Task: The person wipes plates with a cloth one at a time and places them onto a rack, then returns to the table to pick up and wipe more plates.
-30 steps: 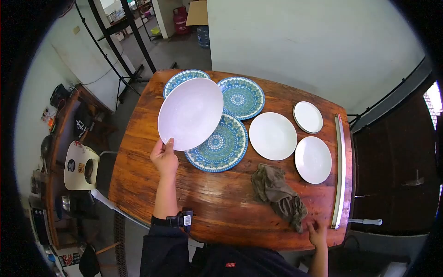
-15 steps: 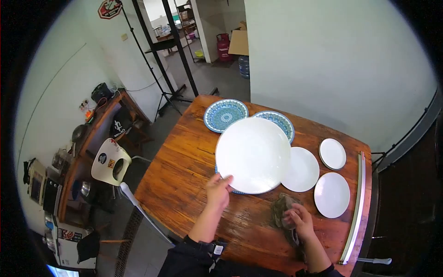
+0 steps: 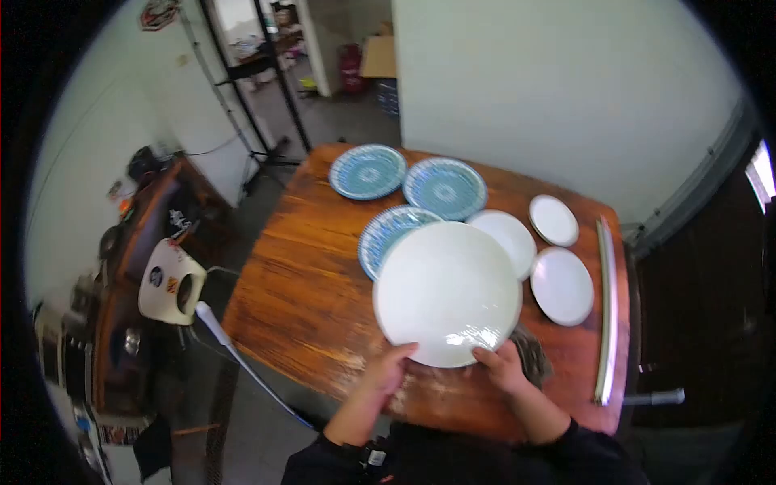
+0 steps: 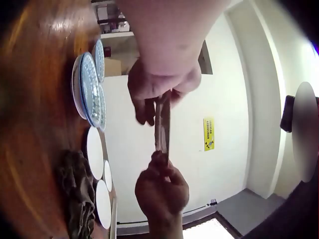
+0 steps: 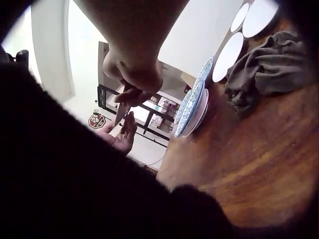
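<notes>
The big plate (image 3: 449,291) is gripped at its near rim by both hands: it is pinched left of the middle by the left hand (image 3: 388,376) and right of the middle by the right hand (image 3: 503,368), with a thumb of each laid on its white face. It is held up over the table (image 3: 283,275) and is seen edge-on in both wrist views. In the head view, a blue plate (image 3: 394,228) and a white plate (image 3: 508,234) are partly covered by it. Beside the right forearm, a crumpled cloth (image 3: 532,362) is seen on the table, partly hidden.

Farther off, two more blue plates (image 3: 444,187) are set just beside each other near the far edge. To the right, two smaller white plates (image 3: 563,284) are placed, one behind the other. Along the right edge a long bar (image 3: 606,315) is laid. Past the table, a chair (image 3: 166,279) is seen on the left and a box (image 3: 378,56) in the background.
</notes>
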`<state>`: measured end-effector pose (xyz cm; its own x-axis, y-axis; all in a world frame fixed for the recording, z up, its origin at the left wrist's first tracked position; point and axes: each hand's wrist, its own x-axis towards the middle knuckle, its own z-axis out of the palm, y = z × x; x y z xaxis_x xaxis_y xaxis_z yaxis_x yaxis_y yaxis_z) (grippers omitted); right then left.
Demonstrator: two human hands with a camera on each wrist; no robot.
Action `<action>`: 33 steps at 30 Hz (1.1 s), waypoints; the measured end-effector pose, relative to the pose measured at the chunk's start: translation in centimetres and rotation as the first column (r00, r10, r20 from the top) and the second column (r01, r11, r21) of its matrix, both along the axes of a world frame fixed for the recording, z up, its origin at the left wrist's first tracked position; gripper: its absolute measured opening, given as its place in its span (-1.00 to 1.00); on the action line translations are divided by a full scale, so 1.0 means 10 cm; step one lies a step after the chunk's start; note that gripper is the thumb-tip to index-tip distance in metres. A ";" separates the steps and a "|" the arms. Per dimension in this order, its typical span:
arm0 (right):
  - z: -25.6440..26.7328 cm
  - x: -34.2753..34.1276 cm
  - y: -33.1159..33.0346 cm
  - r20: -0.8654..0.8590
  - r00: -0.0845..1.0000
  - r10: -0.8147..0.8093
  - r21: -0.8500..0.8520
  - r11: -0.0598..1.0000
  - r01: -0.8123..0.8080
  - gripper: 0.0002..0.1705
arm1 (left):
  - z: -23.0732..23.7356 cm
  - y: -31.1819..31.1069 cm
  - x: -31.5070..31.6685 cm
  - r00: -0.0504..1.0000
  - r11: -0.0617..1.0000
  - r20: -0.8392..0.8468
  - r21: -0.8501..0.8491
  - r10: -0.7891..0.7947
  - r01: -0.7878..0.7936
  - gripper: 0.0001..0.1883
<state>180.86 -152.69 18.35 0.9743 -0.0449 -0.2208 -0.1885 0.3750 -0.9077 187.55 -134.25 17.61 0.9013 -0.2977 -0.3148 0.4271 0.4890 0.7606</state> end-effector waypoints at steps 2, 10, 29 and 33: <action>-0.13 -0.13 0.04 -0.057 0.993 0.101 0.156 0.984 -0.091 -0.79 | -0.09 0.29 -0.12 0.984 0.984 -0.035 -0.031 -0.177 0.176 -0.59; -0.11 -0.73 0.37 -0.383 0.759 0.527 -0.143 0.778 -0.612 -0.60 | -0.20 1.00 -1.00 0.999 0.998 -0.015 -0.058 -0.041 0.040 -0.40; -0.21 -0.21 -1.07 0.250 0.953 -0.170 -0.519 0.808 0.280 -0.78 | 0.18 0.56 -1.59 0.965 0.968 0.084 0.006 0.248 -0.249 -0.49; 0.83 -0.63 -0.80 0.413 0.905 -0.100 -0.177 0.966 0.188 -0.76 | 0.08 0.06 -1.49 0.961 0.975 0.188 0.055 0.203 -0.217 -0.46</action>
